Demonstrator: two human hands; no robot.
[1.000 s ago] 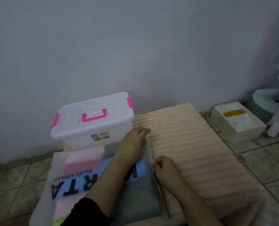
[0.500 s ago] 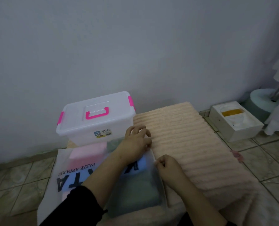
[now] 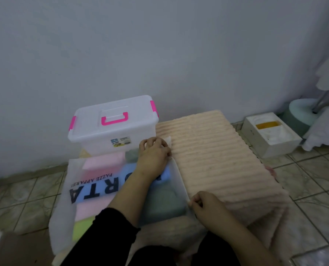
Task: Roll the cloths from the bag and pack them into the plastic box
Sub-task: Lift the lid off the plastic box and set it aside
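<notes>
Left hand: your left hand (image 3: 153, 152) lay at the far end of the bag's open edge, fingers curled and pinching the thin plastic there, close beside the box.
Right hand: your right hand (image 3: 204, 203) pinched the near end of that same edge between thumb and curled fingers.
Bag: the translucent bag (image 3: 67, 191) lay flat on the floor and partly on the peach ribbed mat (image 3: 217, 156), its mouth facing the mat.
Cloths: the folded cloths (image 3: 102, 162) were all inside the bag, showing through in pink, blue, grey-green and yellow-green; none had been rolled.
Box: the plastic box (image 3: 110, 135) stood against the wall, just behind the bag, lid on and both pink latches (image 3: 153, 107) down.
Risk 1: with 2 small pinches on slippery film, the edge could have slid out of your fingers as you pulled the mouth apart.
Risk 2: a hard pull could have dragged the whole bag sideways and tumbled the folded stack.
Risk 3: the box was shut, so a rolled cloth would have had nowhere to go until you unlatched it.
Bag print: seen upside down, "PAZZE APPAREL" in small letters; below it large black letters, of which "RTA" read clearly, your arm covering the rest.
Box label: a small sticker (image 3: 120, 141) on the front, too small to read.
</notes>
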